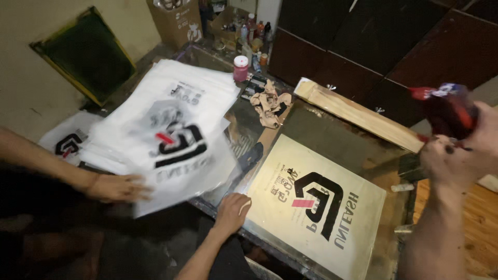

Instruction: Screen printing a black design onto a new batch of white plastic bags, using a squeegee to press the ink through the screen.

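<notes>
Taking the printing screen on the counter as my landmark, I start far to its left. There a co-worker's hand lies flat on the near edge of a stack of white printed bags, which is blurred. The stack sits just left of the screen, and its corner reaches the frame.

My left hand rests on the screen's near-left corner, knuckles up and fingers curled. I cannot tell whether it grips the frame or only presses on it. Just right of that hand, within the screen, lies the cream panel with a black-and-red design.

Beyond the screen's far-left corner I see a crumpled rag, and further back a pink-lidded jar. A wooden bar lies along the screen's far edge.

At the screen's right side, my right hand is raised above the frame and clamped on a red-and-dark bottle. The bottle is too blurred to describe further. My two hands are well apart, at opposite sides of the screen.
</notes>
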